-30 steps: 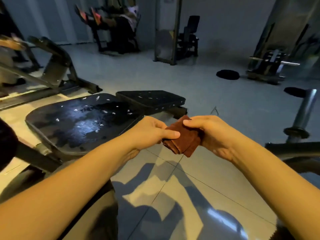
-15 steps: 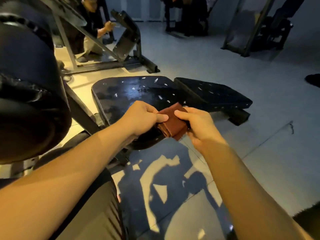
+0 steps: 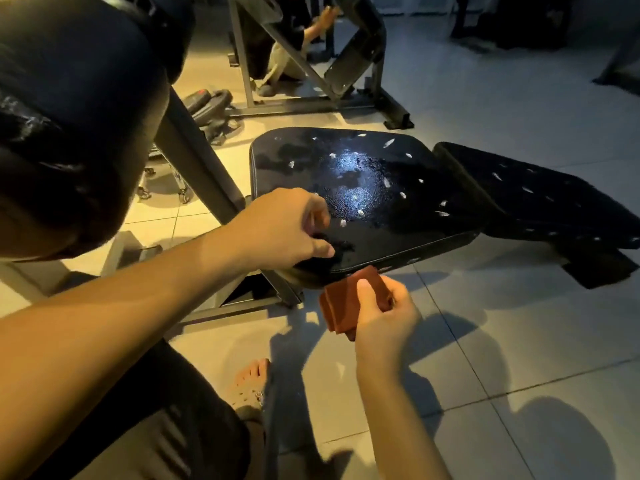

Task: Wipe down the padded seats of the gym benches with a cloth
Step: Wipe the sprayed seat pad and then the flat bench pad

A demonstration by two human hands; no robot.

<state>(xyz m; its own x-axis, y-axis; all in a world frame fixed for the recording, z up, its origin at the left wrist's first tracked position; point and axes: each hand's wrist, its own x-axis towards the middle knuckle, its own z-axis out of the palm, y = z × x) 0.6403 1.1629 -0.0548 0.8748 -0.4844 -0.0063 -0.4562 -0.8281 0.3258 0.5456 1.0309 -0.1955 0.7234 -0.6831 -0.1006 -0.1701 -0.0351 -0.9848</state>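
A black padded bench seat (image 3: pixel 363 192) lies low in the middle of the view, dotted with several small white scraps. A second black pad (image 3: pixel 530 199) adjoins it on the right. My right hand (image 3: pixel 384 317) grips a folded reddish-brown cloth (image 3: pixel 341 306) just below the seat's near edge. My left hand (image 3: pixel 287 230) hovers over the seat's near left corner with its fingers curled loosely and nothing visible in them.
A large black padded roller (image 3: pixel 69 109) fills the upper left, on a slanted frame (image 3: pixel 194 157). Another person (image 3: pixel 287 46) crouches by a machine at the back. Weight plates (image 3: pixel 207 102) lie on the tiled floor. My foot (image 3: pixel 252 379) shows below.
My left hand has let go of the cloth and moved up over the seat's corner. The right hand alone holds the cloth, lower now. The view has tilted down toward the bench.
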